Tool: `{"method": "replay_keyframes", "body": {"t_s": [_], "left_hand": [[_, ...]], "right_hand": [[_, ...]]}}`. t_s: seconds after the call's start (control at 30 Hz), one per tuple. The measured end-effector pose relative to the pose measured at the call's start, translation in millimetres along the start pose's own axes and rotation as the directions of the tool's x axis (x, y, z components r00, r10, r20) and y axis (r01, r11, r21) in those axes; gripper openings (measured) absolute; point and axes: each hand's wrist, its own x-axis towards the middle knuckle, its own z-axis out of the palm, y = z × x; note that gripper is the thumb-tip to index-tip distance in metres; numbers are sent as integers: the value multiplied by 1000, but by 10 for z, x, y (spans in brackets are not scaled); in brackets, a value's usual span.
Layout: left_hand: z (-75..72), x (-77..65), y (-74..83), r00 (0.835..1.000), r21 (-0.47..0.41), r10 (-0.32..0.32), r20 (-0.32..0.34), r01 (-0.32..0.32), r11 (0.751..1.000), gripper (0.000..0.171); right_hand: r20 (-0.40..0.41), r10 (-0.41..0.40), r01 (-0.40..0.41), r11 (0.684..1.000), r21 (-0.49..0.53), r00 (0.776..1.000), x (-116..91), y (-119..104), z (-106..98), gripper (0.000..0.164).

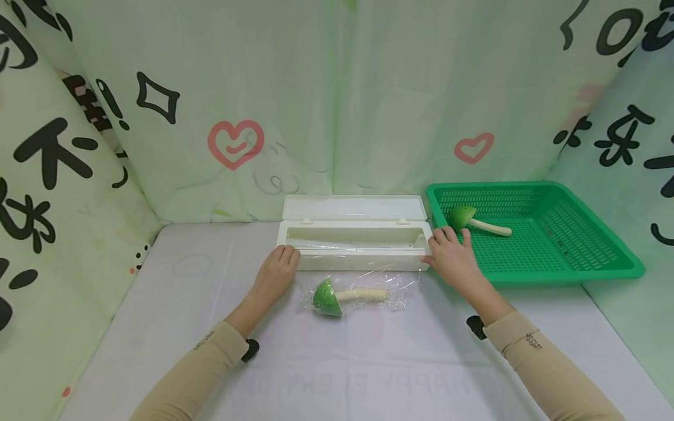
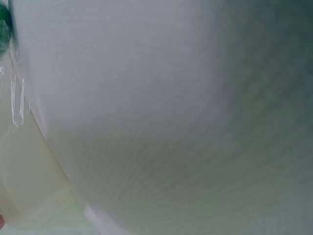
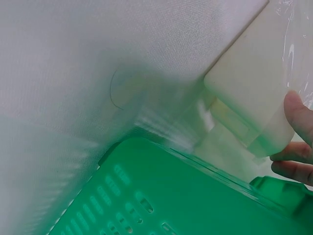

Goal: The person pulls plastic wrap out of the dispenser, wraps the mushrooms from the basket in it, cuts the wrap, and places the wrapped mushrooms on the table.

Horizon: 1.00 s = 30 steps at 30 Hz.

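A white cling film dispenser box (image 1: 363, 261) stands on the table with its lid (image 1: 353, 207) raised behind it. My left hand (image 1: 278, 270) holds its left front corner, fingers bent over the edge. At the other end my right hand (image 1: 451, 257) grips the box, the thumb (image 3: 299, 115) at the front and fingers round the end. Clear film hangs from the front over a mushroom-shaped piece (image 1: 327, 299) with a green cap and pale stalk, lying on the table. The left wrist view shows mostly blurred cloth, with a box corner (image 2: 29, 176) at its left.
A green perforated basket (image 1: 579, 275) stands right of the box, close to my right hand. Inside it lies a second green-capped piece (image 1: 463, 217) with a pale stalk. A pale printed curtain (image 1: 342, 117) rises behind the white-covered table (image 1: 295, 368).
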Motion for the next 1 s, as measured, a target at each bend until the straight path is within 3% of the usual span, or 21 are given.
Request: {"method": "replay_keyframes", "body": {"t_s": [0.2,0.57,0.8,1.0], "left_hand": [[-34,14,20,1000,5,6,14,-7,1000,9],[-80,13,20,999,15,14,32,-15,1000,9],[-85,4,30,999,-78,-40,-25,38,996,9],[-111,3,35,996,-118,-85,-30,81,990,10]], "right_hand": [[0,-1,1,1000,6,1000,6,1,-4,45],[38,12,-14,999,31,999,26,1,-23,46],[-42,14,-12,998,57,999,-13,-29,-23,37],[-186,22,4,990,141,982,-95,-110,-19,13]]}}
